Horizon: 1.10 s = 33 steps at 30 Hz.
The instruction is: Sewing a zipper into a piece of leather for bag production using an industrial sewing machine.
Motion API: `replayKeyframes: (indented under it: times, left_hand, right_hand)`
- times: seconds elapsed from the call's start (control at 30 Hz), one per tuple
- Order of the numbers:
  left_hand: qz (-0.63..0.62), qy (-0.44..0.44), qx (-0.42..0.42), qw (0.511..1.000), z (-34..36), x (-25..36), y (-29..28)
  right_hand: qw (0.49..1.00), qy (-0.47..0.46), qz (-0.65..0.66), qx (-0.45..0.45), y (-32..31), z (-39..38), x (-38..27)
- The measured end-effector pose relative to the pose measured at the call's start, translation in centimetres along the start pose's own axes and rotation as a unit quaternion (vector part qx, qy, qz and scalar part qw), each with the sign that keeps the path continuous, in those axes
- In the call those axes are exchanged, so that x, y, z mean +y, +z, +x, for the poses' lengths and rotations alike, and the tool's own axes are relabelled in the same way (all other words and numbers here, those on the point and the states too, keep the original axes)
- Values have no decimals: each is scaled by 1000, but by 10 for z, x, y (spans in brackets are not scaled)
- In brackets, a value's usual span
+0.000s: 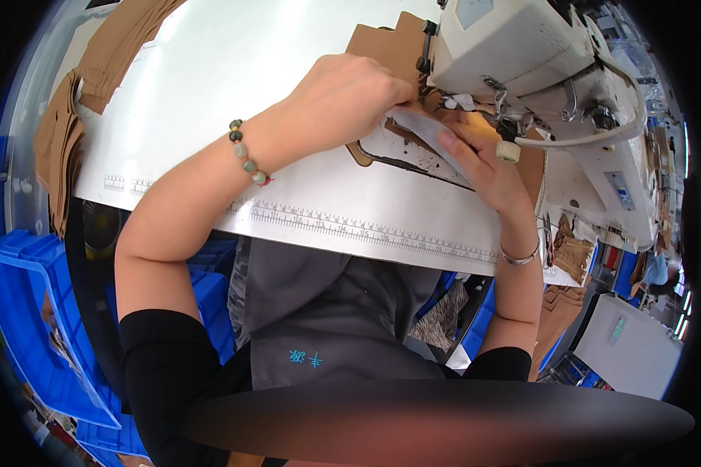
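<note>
At the sewing machine (522,58), both my hands work close to the needle area. My left hand (354,97) is closed, its fingertips pinched at the far edge of a thin whitish piece with a brown edge (424,128); what exactly lies between those fingertips is partly hidden. My right hand (479,163) grips the same piece from the right, thumb on top and fingers behind it. Beyond my left hand lies a flat brown cut piece (397,50), reaching up to the machine. The needle itself is hidden.
A printed ruler scale (343,224) runs along the white table's near edge. Stacks of brown pieces (117,58) lie at the far left. Blue plastic crates (39,311) stand below at the left. A pale cable (592,142) loops from the machine near my right hand.
</note>
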State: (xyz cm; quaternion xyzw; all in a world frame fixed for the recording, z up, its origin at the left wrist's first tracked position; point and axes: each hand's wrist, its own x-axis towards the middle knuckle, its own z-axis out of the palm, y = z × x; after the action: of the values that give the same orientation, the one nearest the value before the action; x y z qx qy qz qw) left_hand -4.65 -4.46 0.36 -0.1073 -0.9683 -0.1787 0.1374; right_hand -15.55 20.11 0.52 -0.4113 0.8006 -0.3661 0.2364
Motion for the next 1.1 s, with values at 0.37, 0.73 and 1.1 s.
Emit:
replayKeyframes:
  times: [0.37,0.73,1.1]
  left_hand:
    - [-25,-21,-12,999,7,-2,4]
    - [-9,-20,-42,999,-4,8,-10]
    - [-29,-17,-36,999,-11,11,-15]
  right_hand:
    - [996,64,65,14,-3,2,2]
    - [969,-53,-234,51,1,-12,-28]
    - [953,-107,-276,72,0,-7,-42]
